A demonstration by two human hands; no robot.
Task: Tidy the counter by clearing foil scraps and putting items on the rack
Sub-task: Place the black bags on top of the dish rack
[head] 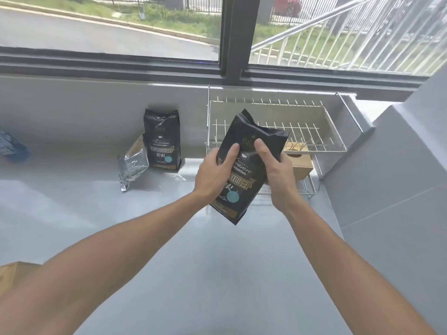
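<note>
Both hands hold a black coffee bag tilted in the air just in front of the wire rack. My left hand grips its left side with the thumb on the front. On the right side my right hand does the same. A second black coffee bag stands upright on the counter against the back wall, left of the rack. A crumpled silver foil bag leans beside it on the counter.
A wooden box with sticks sits on the rack's lower shelf. A blue object lies at the far left. A brown cardboard corner shows at the lower left. A grey wall bounds the right, and a window runs behind.
</note>
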